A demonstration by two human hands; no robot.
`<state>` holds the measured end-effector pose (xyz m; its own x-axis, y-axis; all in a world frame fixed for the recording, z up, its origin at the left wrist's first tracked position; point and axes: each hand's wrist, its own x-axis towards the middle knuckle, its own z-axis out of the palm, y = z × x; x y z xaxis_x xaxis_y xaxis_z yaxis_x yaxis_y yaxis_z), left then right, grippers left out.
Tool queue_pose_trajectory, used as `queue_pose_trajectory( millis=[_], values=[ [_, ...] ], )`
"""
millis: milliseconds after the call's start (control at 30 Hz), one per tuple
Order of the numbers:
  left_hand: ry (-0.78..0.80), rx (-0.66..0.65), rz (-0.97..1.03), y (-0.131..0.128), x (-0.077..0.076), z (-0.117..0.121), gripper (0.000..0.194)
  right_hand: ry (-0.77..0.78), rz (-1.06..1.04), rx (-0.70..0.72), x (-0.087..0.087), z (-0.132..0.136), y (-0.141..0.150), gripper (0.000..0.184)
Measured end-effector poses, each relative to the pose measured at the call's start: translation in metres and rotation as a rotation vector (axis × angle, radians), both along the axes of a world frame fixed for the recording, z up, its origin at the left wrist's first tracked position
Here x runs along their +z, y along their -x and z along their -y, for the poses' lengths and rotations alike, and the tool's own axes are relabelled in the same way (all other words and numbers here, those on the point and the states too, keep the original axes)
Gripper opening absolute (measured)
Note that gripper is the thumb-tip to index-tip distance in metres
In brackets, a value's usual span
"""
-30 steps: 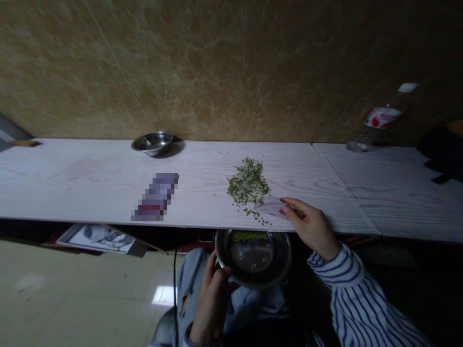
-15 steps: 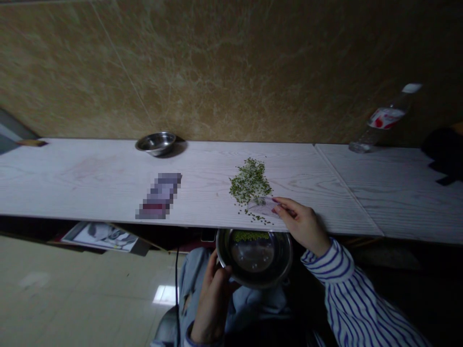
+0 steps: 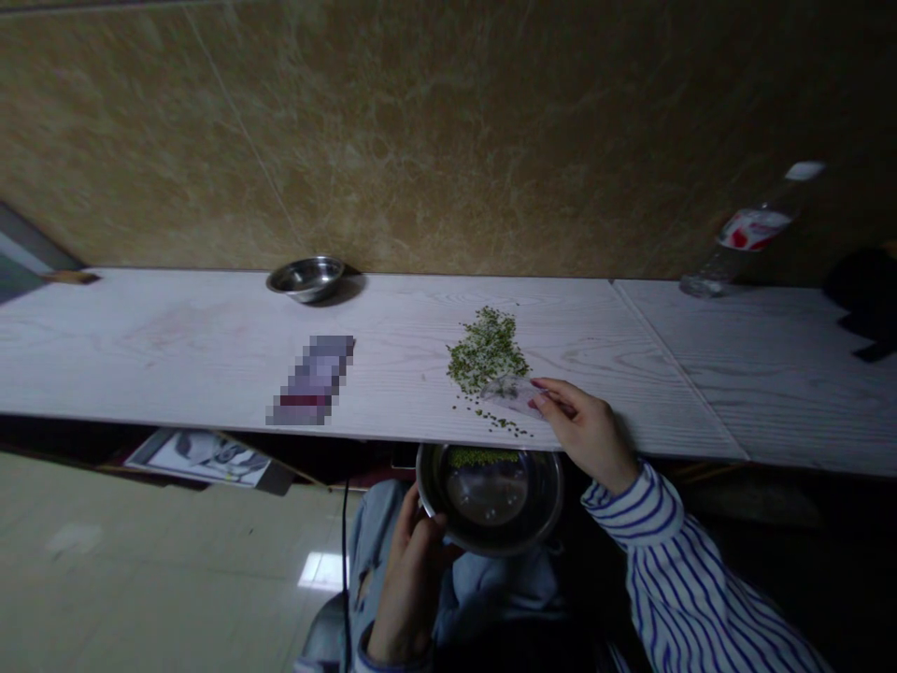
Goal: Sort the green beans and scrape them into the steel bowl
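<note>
My left hand (image 3: 413, 570) grips the left rim of a steel bowl (image 3: 491, 540), holding it just below the table's front edge. Inside the bowl, small green beans (image 3: 483, 457) gather along its far side. Between thumb and fingers of my right hand (image 3: 580, 425) is a thin, see-through plastic piece (image 3: 515, 394), whose exact kind I cannot make out. It lies low over the table, touching the near side of a spread pile of green beans (image 3: 489, 346). A few stray beans (image 3: 505, 425) lie between that piece and the edge.
On the white wood-grain table (image 3: 399, 374), a smaller steel bowl (image 3: 306, 279) stands by the wall, with a blurred-out flat object (image 3: 312, 381) nearer the front. A plastic bottle (image 3: 749, 229) and a dark item (image 3: 865, 299) are at the right. An open drawer (image 3: 203, 458) sits below the left side.
My right hand has slid the plastic piece slightly left along the near side of the bean pile. My left hand keeps the bowl in place. The view has shifted a little.
</note>
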<state>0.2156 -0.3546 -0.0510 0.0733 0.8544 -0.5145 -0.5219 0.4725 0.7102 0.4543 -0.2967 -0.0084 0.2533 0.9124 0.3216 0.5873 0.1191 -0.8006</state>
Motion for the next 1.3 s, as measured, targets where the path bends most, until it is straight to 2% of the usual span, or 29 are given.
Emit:
queue_pose_trajectory(
  millis=[267,467,667,867,1133,1300],
  values=[
    [0.004,0.031,-0.005,-0.003,0.003,0.001,0.067,0.006,0.049,-0.024,-0.001,0.0,-0.001,0.031],
    [-0.004,0.022,-0.024,-0.002,-0.002,0.001,0.067,-0.004,0.032,-0.08,0.0,-0.003,-0.002,0.031],
    [-0.009,0.015,-0.035,-0.001,-0.004,0.001,0.069,0.013,0.026,-0.017,-0.004,0.001,-0.002,0.031],
    [-0.011,0.011,0.007,0.0,-0.003,0.0,0.065,-0.02,0.023,-0.058,-0.001,-0.006,-0.001,0.031],
    [-0.014,0.029,-0.005,0.001,-0.005,-0.001,0.068,-0.003,0.042,-0.024,0.003,-0.007,0.006,0.03],
    [-0.009,0.044,-0.028,0.001,0.0,-0.002,0.068,-0.009,0.037,-0.019,0.001,-0.009,0.006,0.03]
  ],
)
